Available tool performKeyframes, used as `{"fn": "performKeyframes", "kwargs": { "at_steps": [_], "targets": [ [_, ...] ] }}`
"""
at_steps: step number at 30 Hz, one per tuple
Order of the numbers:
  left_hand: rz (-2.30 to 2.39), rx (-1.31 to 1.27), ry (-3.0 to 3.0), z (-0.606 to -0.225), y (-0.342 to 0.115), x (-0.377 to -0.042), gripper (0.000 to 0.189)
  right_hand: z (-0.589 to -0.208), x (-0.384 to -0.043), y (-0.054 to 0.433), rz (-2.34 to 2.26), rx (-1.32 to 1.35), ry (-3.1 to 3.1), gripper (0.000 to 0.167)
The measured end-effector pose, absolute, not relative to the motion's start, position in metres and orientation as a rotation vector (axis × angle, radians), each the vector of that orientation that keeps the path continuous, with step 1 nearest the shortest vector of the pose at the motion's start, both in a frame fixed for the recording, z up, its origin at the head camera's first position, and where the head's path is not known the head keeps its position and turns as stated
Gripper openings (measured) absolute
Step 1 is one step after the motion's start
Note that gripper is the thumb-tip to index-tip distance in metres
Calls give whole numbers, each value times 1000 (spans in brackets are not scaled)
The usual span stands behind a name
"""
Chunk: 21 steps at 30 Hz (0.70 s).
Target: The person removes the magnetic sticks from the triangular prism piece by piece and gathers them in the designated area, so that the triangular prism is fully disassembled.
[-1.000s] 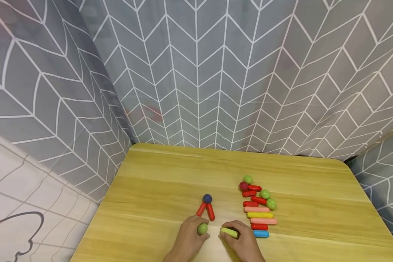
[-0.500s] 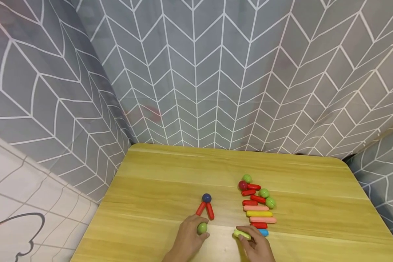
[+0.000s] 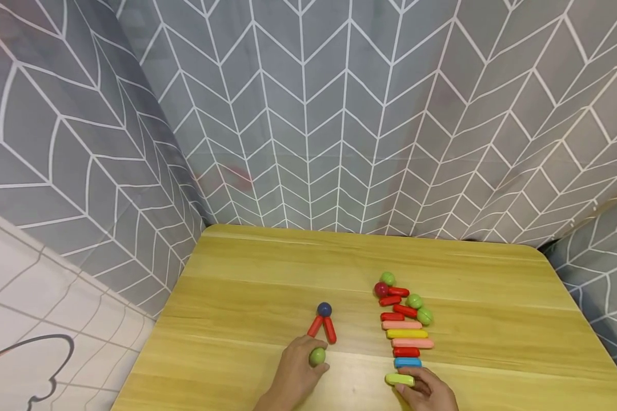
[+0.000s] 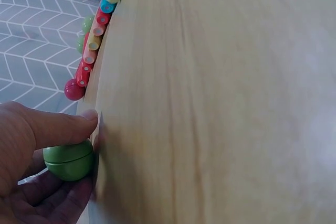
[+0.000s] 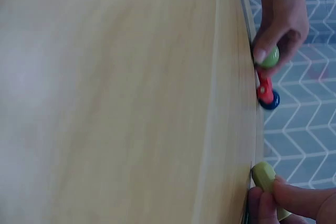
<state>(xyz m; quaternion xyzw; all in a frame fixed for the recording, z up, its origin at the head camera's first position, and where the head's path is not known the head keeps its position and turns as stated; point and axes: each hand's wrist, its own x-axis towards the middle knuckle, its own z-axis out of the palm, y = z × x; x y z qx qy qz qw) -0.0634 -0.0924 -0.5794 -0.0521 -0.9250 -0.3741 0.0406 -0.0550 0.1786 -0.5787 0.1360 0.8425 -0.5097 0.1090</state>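
Note:
My left hand point(image 3: 291, 374) holds a green ball point(image 3: 317, 357) between thumb and fingers at the table surface; in the left wrist view the green ball point(image 4: 69, 160) shows a groove round its middle. Just beyond it, a dark blue ball point(image 3: 324, 309) has two short red sticks point(image 3: 330, 330) spreading from it toward me like an upside-down V. My right hand point(image 3: 428, 390) pinches a yellow-green stick point(image 3: 399, 379), lying crosswise just below a blue stick point(image 3: 407, 362). The right wrist view shows thumb and fingers on the yellow-green stick point(image 5: 263, 176).
Beyond the blue stick runs a column of red, pink and yellow sticks point(image 3: 407, 334). A dark red ball point(image 3: 381, 290) and several green balls point(image 3: 414, 301) lie at its far end. The wooden table point(image 3: 267, 257) ends at a grey patterned curtain point(image 3: 308, 114).
My right hand has carried the yellow-green stick to the right, from near the left hand to just below the blue stick. My left hand stays on the green ball.

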Motion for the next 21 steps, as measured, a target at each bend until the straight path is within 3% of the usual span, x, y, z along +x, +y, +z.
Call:
{"fn": "performKeyframes", "kwargs": {
  "at_steps": [8,21],
  "targets": [
    [-1190,-148,-2829,-580,-92,-63,29,-585,-62,198,-1422,560,2512,61],
    [-1178,-138,-2833,-578,-90,-62,29,-581,-63,198,-1513,612,2580,53]
  ]
}}
